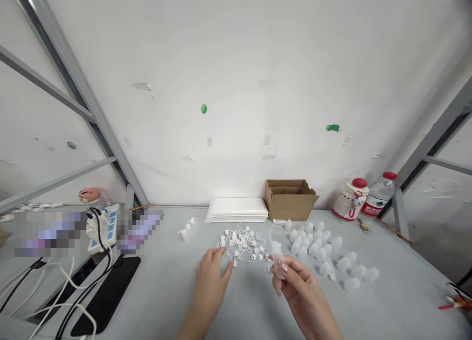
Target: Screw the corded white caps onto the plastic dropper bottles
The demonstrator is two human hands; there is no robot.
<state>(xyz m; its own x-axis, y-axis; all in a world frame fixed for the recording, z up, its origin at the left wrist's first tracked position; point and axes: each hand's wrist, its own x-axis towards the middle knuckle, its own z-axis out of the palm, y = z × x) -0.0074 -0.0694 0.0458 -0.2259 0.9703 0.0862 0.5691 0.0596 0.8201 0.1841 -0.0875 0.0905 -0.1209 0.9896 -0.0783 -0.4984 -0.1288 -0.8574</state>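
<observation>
In the head view my right hand (300, 291) pinches a small translucent white tube-shaped piece (277, 263) between thumb and fingers. The piece is held upright, with a thin white strap rising from its top. My left hand (213, 278) reaches to the near left edge of a loose heap of small white strapped caps (241, 241). Its thumb and forefinger are apart, and nothing shows between them. To the right of the held piece lie several translucent white cup-like pieces (313, 244). A few similar white pieces with straps (189, 228) stand left of the heap.
Behind the heap are a stack of white sheets or envelopes (236, 210) and an open cardboard box (291, 202). A cream jar (348, 202) and a red-capped bottle (379, 195) stand back right. Cables, a power strip (105, 227) and a black phone-like slab (110, 293) lie left.
</observation>
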